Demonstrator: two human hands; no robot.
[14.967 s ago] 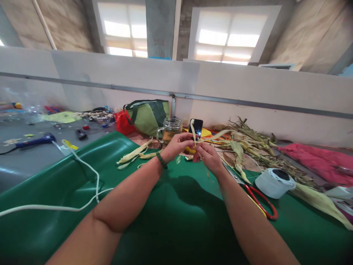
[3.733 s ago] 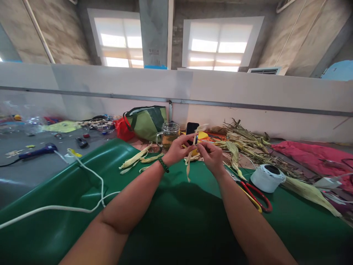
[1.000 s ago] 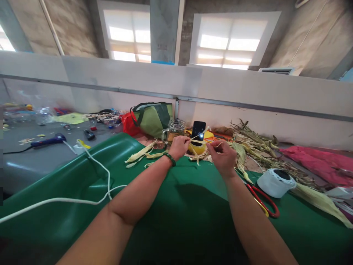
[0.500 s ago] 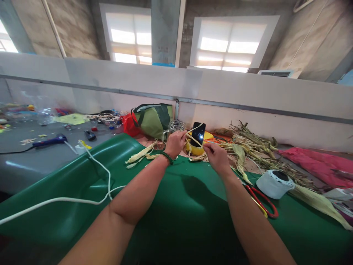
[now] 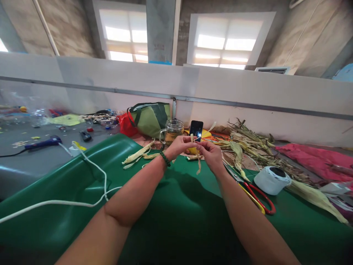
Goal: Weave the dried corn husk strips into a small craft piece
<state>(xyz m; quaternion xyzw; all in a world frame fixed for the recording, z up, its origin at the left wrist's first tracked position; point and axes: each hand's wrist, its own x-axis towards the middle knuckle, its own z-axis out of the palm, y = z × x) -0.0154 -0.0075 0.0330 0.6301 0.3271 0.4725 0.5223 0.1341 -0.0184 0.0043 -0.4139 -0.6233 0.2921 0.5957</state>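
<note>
My left hand (image 5: 179, 145), with a green bead bracelet at the wrist, pinches a pale corn husk strip (image 5: 199, 167). Close beside it, my right hand (image 5: 211, 154) pinches the same strip, the fingertips of both hands nearly touching. One end of the strip hangs below the fingers and another pale end sticks up to the right. Just behind the hands are a glass mug (image 5: 173, 130) and an upright black phone (image 5: 196, 129) at a yellow object. Husk pieces (image 5: 139, 152) lie left of my left hand on the green mat (image 5: 182, 213).
Right of my hands lie red-handled scissors (image 5: 259, 197), a white spool of cord (image 5: 271, 180) and a heap of dried husks (image 5: 248, 143). A green bag (image 5: 153, 119) stands behind. A white cable (image 5: 63, 202) crosses the mat's left side, near a blue glue gun (image 5: 44, 142).
My hands have come together and turned, and the husk strip that was stretched between them now hangs below the fingers. The view has shifted slightly.
</note>
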